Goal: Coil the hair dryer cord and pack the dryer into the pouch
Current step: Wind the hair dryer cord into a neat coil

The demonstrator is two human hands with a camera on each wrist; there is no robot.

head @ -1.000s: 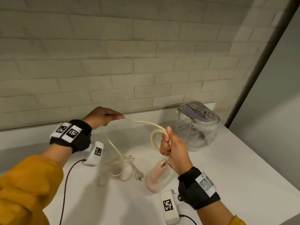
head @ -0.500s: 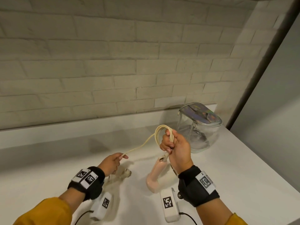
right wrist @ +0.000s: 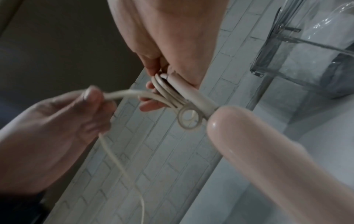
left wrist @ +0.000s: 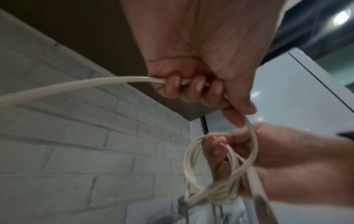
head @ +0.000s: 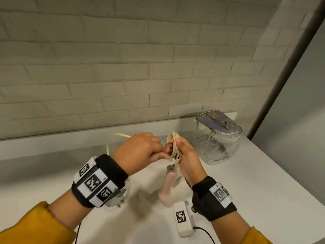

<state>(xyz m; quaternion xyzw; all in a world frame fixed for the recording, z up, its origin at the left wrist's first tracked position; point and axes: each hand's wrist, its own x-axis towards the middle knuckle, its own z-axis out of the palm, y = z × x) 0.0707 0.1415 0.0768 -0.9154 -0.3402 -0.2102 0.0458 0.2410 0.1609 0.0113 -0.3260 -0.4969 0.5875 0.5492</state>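
Observation:
My right hand [head: 175, 147] grips a small coil of the cream cord [head: 173, 143] above the counter. The pink hair dryer [head: 167, 187] hangs from it, its head resting on the counter. My left hand [head: 161, 154] pinches the loose cord [left wrist: 76, 86] and holds it against the coil; a slack loop [head: 112, 138] arcs behind it. In the right wrist view the coil turns [right wrist: 168, 92] lie under the thumb beside the dryer handle [right wrist: 258, 151]. The plug [head: 121, 202] shows just under my left wrist. The clear pouch [head: 216, 138] stands upright to the right.
A white counter [head: 255, 182] runs along a pale brick wall [head: 123, 67], and its right edge drops off near the pouch. Wrist cameras with black cables [head: 205, 233] hang below both wrists.
My left hand rose from the counter and came right to meet the right hand, bringing the cord up to the coil. The right hand and the dryer stayed nearly in place.

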